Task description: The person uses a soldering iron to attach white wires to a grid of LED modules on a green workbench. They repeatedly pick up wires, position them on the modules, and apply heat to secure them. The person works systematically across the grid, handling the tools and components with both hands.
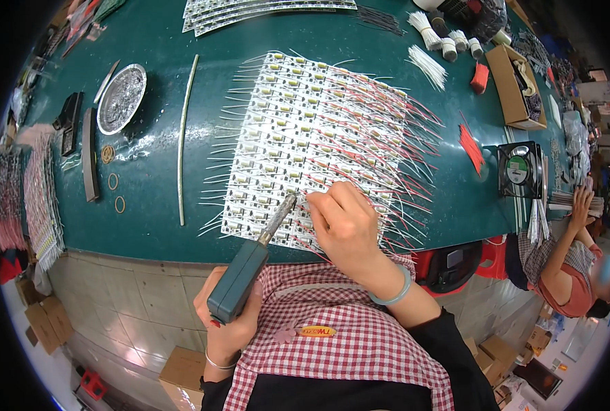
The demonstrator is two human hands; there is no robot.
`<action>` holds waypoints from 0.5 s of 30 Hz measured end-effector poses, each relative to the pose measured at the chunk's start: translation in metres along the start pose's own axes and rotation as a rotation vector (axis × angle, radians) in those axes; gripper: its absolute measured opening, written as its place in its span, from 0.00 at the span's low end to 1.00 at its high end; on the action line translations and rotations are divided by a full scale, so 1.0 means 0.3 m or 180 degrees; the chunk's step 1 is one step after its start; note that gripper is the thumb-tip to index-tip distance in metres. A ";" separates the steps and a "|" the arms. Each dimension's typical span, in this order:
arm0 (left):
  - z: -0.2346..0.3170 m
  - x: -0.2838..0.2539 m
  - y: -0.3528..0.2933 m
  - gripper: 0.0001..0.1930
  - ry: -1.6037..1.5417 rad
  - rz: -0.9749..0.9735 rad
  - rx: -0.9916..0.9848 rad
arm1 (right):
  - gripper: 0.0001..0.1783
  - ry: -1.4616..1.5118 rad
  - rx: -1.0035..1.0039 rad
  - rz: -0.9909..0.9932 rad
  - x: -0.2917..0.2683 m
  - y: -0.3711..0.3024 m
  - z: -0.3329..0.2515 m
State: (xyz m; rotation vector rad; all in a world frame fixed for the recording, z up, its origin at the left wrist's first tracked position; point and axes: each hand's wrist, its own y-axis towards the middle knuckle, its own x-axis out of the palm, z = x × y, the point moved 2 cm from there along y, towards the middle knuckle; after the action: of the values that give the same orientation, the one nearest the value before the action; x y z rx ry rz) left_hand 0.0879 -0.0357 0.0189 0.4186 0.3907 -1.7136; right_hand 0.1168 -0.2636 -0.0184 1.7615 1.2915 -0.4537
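My left hand (231, 309) is closed round the dark green handle of a soldering iron (242, 272). Its metal tip reaches up and right to a large panel of white circuit boards (264, 147) lying on the green table. Just right of that tip, my right hand (346, 222) is pinched over the panel on what looks like a thin wire, mostly hidden by the fingers. Red and white wires (415, 164) fan out over the panel's right half, while short white wires (235, 108) stick out along its left edge.
Left of the panel are a long white rod (187, 137), a silvery bowl (122, 99) and a dark bar (90, 156). At right lie red wires (469, 149), a small fan (519, 170) and a cardboard box (514, 92). A co-worker (569, 267) sits far right.
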 end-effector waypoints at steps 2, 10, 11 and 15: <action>0.002 0.003 0.004 0.10 0.0016 0.0034 0.0112 | 0.06 -0.0016 -0.0002 -0.0013 -0.001 0.000 0.000; -0.043 -0.009 -0.060 0.15 -0.0334 0.0201 -0.0563 | 0.10 -0.0017 0.0144 -0.0071 0.000 -0.002 -0.001; -0.060 -0.011 -0.077 0.18 -0.0490 0.0270 -0.0751 | 0.10 -0.0020 0.0149 -0.0080 -0.001 -0.002 -0.001; -0.106 -0.016 -0.097 0.17 -0.0448 0.0350 -0.0615 | 0.09 -0.0020 0.0149 -0.0082 -0.001 0.000 -0.002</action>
State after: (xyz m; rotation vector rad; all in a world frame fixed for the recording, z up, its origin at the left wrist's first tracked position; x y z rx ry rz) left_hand 0.0621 -0.0113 -0.0057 0.1742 0.4185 -1.5714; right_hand 0.1165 -0.2633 -0.0178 1.7825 1.3100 -0.5074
